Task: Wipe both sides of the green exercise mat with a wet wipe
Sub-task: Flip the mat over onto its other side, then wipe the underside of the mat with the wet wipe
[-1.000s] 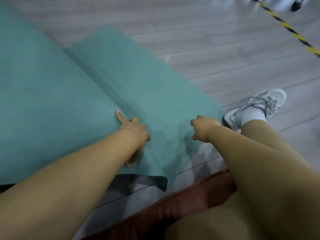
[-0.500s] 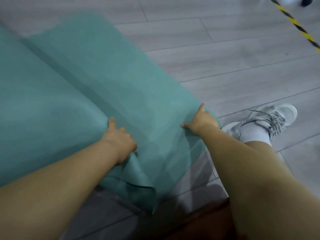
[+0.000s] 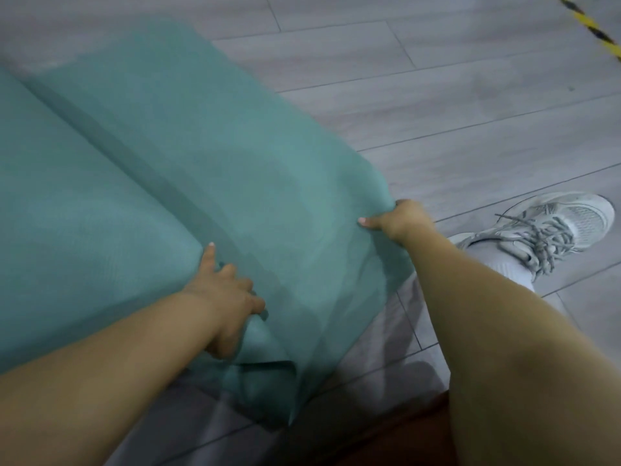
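Note:
The green exercise mat (image 3: pixel 174 156) lies folded on the grey floor, with a crease running diagonally from upper left toward my left hand. My left hand (image 3: pixel 223 297) grips the mat's near edge at the crease, index finger stretched along the fold, and the corner below it is lifted and curled. My right hand (image 3: pixel 400 218) pinches the mat's right edge, thumb on top, and holds it off the floor. No wet wipe is visible in either hand or anywhere in view.
Grey wood-plank floor (image 3: pixel 437 95) surrounds the mat. My foot in a white sneaker (image 3: pixel 551 227) with a white sock rests close to the mat's right edge. Yellow-black tape (image 3: pixel 594 31) crosses the far right corner. A reddish-brown surface (image 3: pixel 403 442) shows at the bottom.
My right hand moved from the mat's surface out to its right edge and pinched it. The left hand closed on the near edge, and the near corner rose and curled.

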Motion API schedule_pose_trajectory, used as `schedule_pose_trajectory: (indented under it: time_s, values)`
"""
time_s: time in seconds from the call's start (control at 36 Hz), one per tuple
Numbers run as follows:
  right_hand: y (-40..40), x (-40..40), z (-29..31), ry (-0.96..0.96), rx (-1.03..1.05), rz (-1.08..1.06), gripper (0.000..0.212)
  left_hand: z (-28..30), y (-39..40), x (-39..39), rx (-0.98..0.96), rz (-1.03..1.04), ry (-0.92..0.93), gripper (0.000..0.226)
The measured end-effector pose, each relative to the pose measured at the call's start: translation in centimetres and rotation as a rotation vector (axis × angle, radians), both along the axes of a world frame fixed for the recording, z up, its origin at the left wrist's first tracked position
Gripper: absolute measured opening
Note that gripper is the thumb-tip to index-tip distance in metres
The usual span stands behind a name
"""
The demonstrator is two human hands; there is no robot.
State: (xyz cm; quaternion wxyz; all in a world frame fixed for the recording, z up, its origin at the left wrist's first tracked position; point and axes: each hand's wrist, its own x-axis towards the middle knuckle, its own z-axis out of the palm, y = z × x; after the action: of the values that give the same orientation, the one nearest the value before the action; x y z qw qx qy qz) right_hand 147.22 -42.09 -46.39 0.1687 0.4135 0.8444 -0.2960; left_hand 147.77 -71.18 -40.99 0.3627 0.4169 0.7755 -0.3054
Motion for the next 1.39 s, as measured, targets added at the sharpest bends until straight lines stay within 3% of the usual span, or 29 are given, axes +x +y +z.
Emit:
schedule_pose_trajectory:
  time_s: [0.14, 0.22, 0.33, 0.44, 0.53, 0.67, 0.75, 0.89, 0.92, 1.0, 1.11, 1.19, 1.33, 1.39]
  values:
    - [-1.7, -0.2, 2.8, 0.25, -0.041, -0.008, 0.043, 1.2, -0.1, 0.9, -0.08, 0.087, -0.057, 0.099]
    - [-2.1, -0.3, 5.3, 0.399, -0.032, -0.046, 0.032, 2.0, -0.7, 1.5, 0.04, 0.044, 0.036, 0.081]
    - [-3.1, -1.1, 9.7, 0.605, -0.013, -0.106, 0.027, 3.6, -2.1, 1.3, 0.252, -0.028, 0.208, 0.035]
    - [-4.3, -2.1, 13.9, 0.734, 0.055, -0.129, 0.023, 6.3, -3.3, -0.7, 0.516, -0.061, 0.392, 0.024]
    - [-4.7, -2.4, 16.8, 0.785, 0.095, -0.182, 0.041, 8.6, -5.1, -2.7, 0.786, -0.158, 0.521, 0.01]
    - [-5.2, -2.9, 22.0, 0.865, 0.096, -0.278, 0.04, 12.9, -9.2, -5.8, 0.814, -0.233, 0.71, 0.008]
    - [-4.4, -2.2, 24.7, 0.897, 0.083, -0.407, 0.035, 15.8, -12.1, -7.7, 0.783, -0.241, 0.774, 0.008]
    - [-4.7, -0.1, 25.4, 0.801, 0.059, -0.38, 0.038, 19.2, -14.2, -8.2, 0.579, -0.114, 0.79, 0.018]
    - [-5.3, 0.3, 24.9, 0.746, 0.061, -0.355, 0.043, 19.0, -14.2, -8.0, 0.5, -0.052, 0.783, 0.013]
    - [-7.6, 1.2, 22.7, 0.578, 0.009, -0.235, 0.058, 17.1, -14.6, -7.0, 0.247, 0.11, 0.737, 0.029]
    - [-10.3, 2.6, 18.3, 0.383, -0.154, -0.127, 0.049, 12.5, -16.9, -6.0, -0.046, 0.288, 0.627, 0.039]
    - [-11.6, 3.4, 14.2, 0.269, -0.138, -0.078, 0.058, 9.7, -18.6, -4.8, -0.236, 0.379, 0.487, 0.046]
    - [-12.1, 4.3, 10.8, 0.107, -0.048, -0.003, 0.057, 7.5, -19.1, -3.8, -0.274, 0.514, 0.197, 0.074]
    - [-12.1, 4.9, 10.4, 0.049, 0.072, 0.056, 0.054, 7.0, -18.4, -4.0, -0.175, 0.496, 0.144, 0.069]
